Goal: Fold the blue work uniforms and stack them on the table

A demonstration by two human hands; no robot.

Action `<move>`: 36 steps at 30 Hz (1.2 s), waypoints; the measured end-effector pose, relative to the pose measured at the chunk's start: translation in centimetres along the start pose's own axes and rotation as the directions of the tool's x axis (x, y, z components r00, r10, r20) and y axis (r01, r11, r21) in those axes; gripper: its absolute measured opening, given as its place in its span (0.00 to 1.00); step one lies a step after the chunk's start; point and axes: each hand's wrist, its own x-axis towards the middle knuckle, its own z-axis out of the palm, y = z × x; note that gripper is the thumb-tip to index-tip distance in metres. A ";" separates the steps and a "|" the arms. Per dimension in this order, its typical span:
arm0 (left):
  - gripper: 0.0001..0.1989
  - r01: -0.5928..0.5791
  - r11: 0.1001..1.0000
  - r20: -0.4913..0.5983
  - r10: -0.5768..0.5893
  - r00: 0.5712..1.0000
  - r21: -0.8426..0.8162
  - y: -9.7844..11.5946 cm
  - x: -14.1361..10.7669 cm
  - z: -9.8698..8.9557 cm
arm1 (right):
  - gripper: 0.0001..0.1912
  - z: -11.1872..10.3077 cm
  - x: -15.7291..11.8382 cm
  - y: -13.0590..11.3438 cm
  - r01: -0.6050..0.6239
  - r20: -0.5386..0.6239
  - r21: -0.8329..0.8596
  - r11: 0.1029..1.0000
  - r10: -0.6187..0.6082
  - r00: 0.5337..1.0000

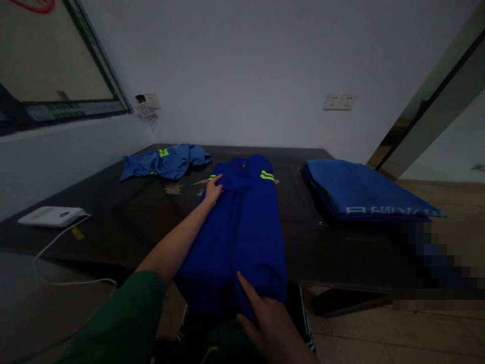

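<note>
Resting the left hand [213, 192] on the upper left of the blue jacket [261, 222], beside a yellow-green band [212, 177]; cannot tell this grip for wide or narrow. Holding the right hand [271, 318] at the jacket's lower end, with a wide grip between forefinger and thumb. Laid lengthwise across the middle of the counter [303, 247], with collar at the far end and lower part past the near edge. Set between a paler, crumpled garment [176, 163] at far left and a folded stack [364, 187] on the right, well apart from a white device [51, 216] with a cable [55, 240].
</note>
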 end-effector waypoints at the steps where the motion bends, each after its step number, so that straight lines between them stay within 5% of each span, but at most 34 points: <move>1: 0.31 0.005 1.000 0.001 -0.005 1.000 0.007 -0.3 0.0 0.0 | 0.37 -0.3 -0.1 -0.1 0.012 -0.029 0.025 1.000 -0.011 1.000; 8: 0.30 -0.090 0.938 -0.059 0.074 0.996 -0.334 1.2 1.7 -0.6 | 0.26 -2.3 -1.4 -1.5 0.287 -0.431 0.146 0.947 -0.201 0.880; 11: 0.30 -0.113 0.934 -0.131 0.072 0.989 -0.339 0.8 1.9 -1.3 | 0.27 -0.8 -0.1 -1.6 0.267 -0.323 0.069 0.961 -0.231 0.918; 15: 0.27 0.055 0.986 -0.052 -0.064 0.997 -0.154 -0.9 1.2 -1.5 | 0.33 1.8 2.2 -1.3 0.123 -0.132 -0.169 0.978 -0.146 0.980; 19: 0.26 0.073 0.990 -0.023 -0.076 0.997 -0.118 -1.6 1.0 -1.3 | 0.33 3.5 3.1 -0.8 0.157 -0.170 -0.228 0.961 -0.198 0.965; 24: 0.25 0.062 0.995 -0.030 -0.064 0.997 -0.083 -1.6 1.3 -1.4 | 0.27 5.2 3.3 0.2 0.290 -0.352 -0.231 0.929 -0.358 0.865; 28: 0.25 0.046 0.997 -0.028 -0.048 0.998 -0.064 -1.7 1.4 -1.5 | 0.23 6.1 3.9 0.2 0.191 -0.176 -0.265 0.945 -0.242 0.954; 32: 0.23 0.021 0.999 -0.032 -0.022 0.999 -0.036 -1.7 1.4 -1.5 | 0.16 4.4 3.0 -0.6 0.138 0.090 -0.168 0.976 -0.124 0.988; 36: 0.18 -0.011 1.000 -0.042 0.012 0.999 0.014 -1.9 1.1 -1.5 | 0.14 -0.6 1.7 -1.4 0.327 0.075 0.182 0.927 -0.345 0.936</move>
